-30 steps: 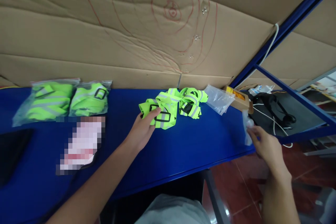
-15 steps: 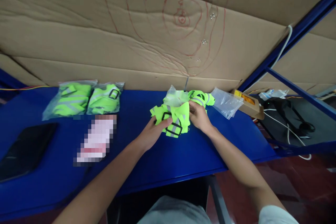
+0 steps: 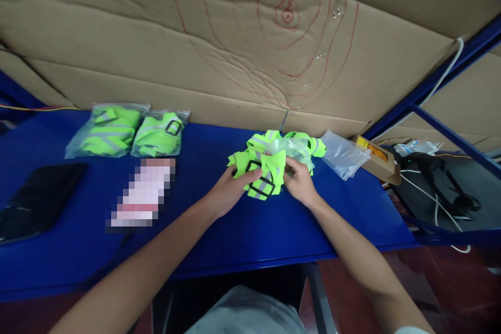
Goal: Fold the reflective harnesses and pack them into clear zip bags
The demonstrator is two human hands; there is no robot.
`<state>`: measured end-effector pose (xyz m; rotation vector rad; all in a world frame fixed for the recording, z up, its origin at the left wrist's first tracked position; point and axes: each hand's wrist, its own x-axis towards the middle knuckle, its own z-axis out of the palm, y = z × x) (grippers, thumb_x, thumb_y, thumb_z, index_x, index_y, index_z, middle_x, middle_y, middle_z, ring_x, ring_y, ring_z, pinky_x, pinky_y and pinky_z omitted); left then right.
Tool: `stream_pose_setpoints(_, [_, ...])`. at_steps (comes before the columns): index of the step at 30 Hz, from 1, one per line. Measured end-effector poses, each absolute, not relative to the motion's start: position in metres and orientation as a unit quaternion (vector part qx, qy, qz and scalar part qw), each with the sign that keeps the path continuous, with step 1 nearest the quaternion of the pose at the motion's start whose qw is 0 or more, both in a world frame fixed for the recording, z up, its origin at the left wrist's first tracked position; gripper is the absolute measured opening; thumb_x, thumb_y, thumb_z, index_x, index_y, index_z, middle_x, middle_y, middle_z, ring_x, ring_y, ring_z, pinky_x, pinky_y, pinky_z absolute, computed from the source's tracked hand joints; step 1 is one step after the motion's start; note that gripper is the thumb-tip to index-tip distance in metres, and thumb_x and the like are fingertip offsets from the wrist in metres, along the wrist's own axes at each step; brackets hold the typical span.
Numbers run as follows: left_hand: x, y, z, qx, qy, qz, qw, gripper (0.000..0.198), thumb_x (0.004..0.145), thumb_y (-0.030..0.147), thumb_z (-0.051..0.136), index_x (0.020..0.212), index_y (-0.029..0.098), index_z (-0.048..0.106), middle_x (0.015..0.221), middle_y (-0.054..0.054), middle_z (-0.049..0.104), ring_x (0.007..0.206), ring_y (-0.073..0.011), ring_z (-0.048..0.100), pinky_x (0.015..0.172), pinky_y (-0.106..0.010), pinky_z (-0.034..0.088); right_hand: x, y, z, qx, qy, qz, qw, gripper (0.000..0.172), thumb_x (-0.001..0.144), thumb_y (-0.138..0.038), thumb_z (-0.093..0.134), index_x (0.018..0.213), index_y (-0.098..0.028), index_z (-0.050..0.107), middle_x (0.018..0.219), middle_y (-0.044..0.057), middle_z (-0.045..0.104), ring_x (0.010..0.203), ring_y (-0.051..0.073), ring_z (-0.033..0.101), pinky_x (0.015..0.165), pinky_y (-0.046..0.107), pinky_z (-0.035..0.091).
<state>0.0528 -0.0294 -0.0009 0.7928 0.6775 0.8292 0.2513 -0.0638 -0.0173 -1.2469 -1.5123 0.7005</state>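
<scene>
A folded bundle of neon-yellow reflective straps (image 3: 277,164) with black buckles is held up over the blue table. My left hand (image 3: 233,188) is closed on its left side, the thumb lying across the front near a buckle. At the right edge of the bundle, my right hand (image 3: 300,180) has its fingers curled against the straps; some fingertips are hidden behind them. Just behind the bundle is crumpled clear plastic (image 3: 295,148), and beyond it more loose neon strap (image 3: 318,145) lies coiled on the table.
Two clear bags of neon straps (image 3: 111,133) lie at the back left. A blurred-out phone-shaped item (image 3: 144,193) and a black case (image 3: 39,198) are nearer. To the right are empty plastic bags (image 3: 344,154), a cardboard box (image 3: 378,159) and a blue metal frame (image 3: 450,128).
My view has shifted slightly. The clear plastic behind the bundle now sits further right, and a piece of strap shows behind the bundle's top. Both hands stay at the bundle.
</scene>
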Motion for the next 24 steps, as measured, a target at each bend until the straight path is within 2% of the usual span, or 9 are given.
stream_pose_setpoints(3, [0.055, -0.028, -0.003, 0.360, 0.330, 0.408, 0.771, 0.056, 0.056, 0.041, 0.097, 0.102, 0.017, 0.076, 0.100, -0.009, 0.079, 0.098, -0.0305, 0.074, 0.092, -0.046, 0.057, 0.251, -0.065, -0.014, -0.527, -0.598, 0.286, 0.532, 0.012, 0.088, -0.033, 0.066, 0.091, -0.022, 0.069, 0.076, 0.001, 0.066, 0.064, 0.015, 0.059, 0.062, 0.030, 0.050])
stream_pose_setpoints(6, [0.056, -0.026, -0.007, 0.391, 0.331, 0.435, 0.740, 0.052, 0.062, 0.042, 0.094, 0.103, 0.017, 0.077, 0.105, -0.010, 0.078, 0.101, -0.0300, 0.073, 0.093, -0.044, 0.057, 0.250, -0.066, -0.010, -0.541, -0.560, 0.281, 0.562, 0.019, 0.093, -0.040, 0.063, 0.096, -0.022, 0.067, 0.077, 0.000, 0.065, 0.063, 0.014, 0.057, 0.061, 0.029, 0.050])
stream_pose_setpoints(11, [0.055, -0.024, -0.008, 0.483, 0.277, 0.435, 0.708, 0.053, 0.075, 0.039, 0.087, 0.121, 0.019, 0.072, 0.127, -0.010, 0.073, 0.116, -0.0296, 0.069, 0.103, -0.044, 0.054, 0.244, -0.067, -0.010, -0.559, -0.591, 0.173, 0.555, 0.020, 0.099, -0.040, 0.058, 0.102, -0.022, 0.065, 0.086, 0.002, 0.067, 0.075, 0.015, 0.061, 0.072, 0.031, 0.050])
stream_pose_setpoints(17, [0.053, -0.024, -0.004, 0.552, 0.278, 0.399, 0.677, 0.052, 0.076, 0.041, 0.086, 0.122, 0.022, 0.071, 0.124, -0.008, 0.074, 0.117, -0.0292, 0.068, 0.102, -0.042, 0.054, 0.241, -0.071, -0.010, -0.564, -0.576, 0.087, 0.585, 0.016, 0.103, -0.035, 0.054, 0.105, -0.022, 0.063, 0.092, 0.003, 0.068, 0.081, 0.016, 0.063, 0.075, 0.031, 0.052])
stream_pose_setpoints(20, [0.055, -0.025, -0.007, 0.520, 0.307, 0.425, 0.674, 0.049, 0.077, 0.042, 0.085, 0.118, 0.020, 0.070, 0.120, -0.008, 0.074, 0.113, -0.0271, 0.068, 0.100, -0.040, 0.053, 0.237, -0.078, -0.007, -0.522, -0.658, 0.032, 0.541, 0.013, 0.103, -0.025, 0.053, 0.111, -0.024, 0.063, 0.100, 0.004, 0.068, 0.090, 0.017, 0.064, 0.081, 0.032, 0.053])
stream_pose_setpoints(24, [0.058, -0.025, -0.013, 0.513, 0.340, 0.491, 0.617, 0.046, 0.077, 0.042, 0.083, 0.114, 0.019, 0.066, 0.110, -0.007, 0.072, 0.103, -0.0238, 0.068, 0.097, -0.040, 0.053, 0.229, -0.084, -0.009, -0.474, -0.741, 0.013, 0.475, 0.021, 0.101, -0.015, 0.052, 0.119, -0.025, 0.060, 0.104, 0.006, 0.066, 0.096, 0.018, 0.063, 0.085, 0.034, 0.053])
